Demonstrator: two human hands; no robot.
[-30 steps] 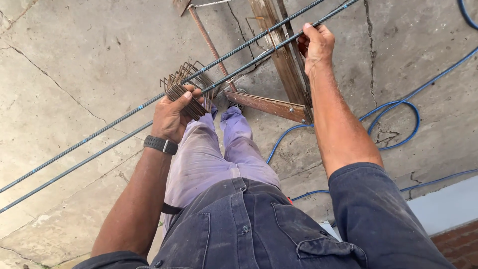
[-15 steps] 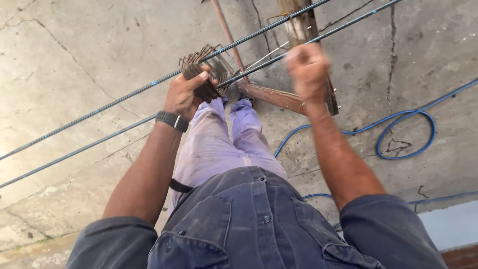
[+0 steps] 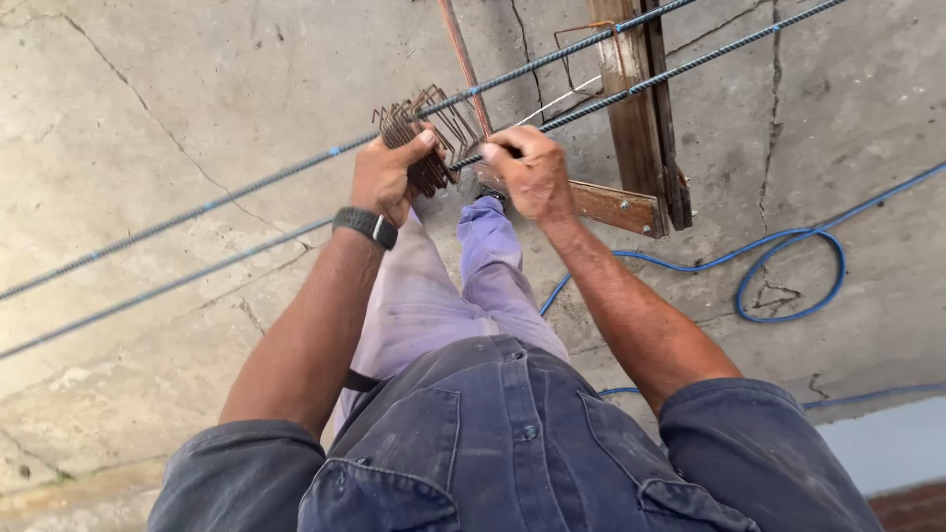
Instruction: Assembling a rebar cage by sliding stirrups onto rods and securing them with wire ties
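Two long ribbed steel bars point(image 3: 246, 187) run side by side from lower left to upper right above a concrete floor. A bundle of rusty bent wire stirrups point(image 3: 424, 133) is threaded on them. My left hand point(image 3: 389, 177), with a black watch on its wrist, grips that bundle. My right hand point(image 3: 532, 172) is closed around the nearer bar just right of the bundle. One more stirrup point(image 3: 581, 54) hangs on the bars farther right.
A wooden trestle point(image 3: 631, 118) carries the bars at upper right. A thin rusty rod point(image 3: 463, 59) leans beside it. A blue cable point(image 3: 788, 266) loops over the cracked floor at right. My legs in pale trousers stand below the bars.
My right hand has slid left along the bars from the wooden trestle to just beside the stirrup bundle. The left hand has stayed on the bundle. The view has shifted.
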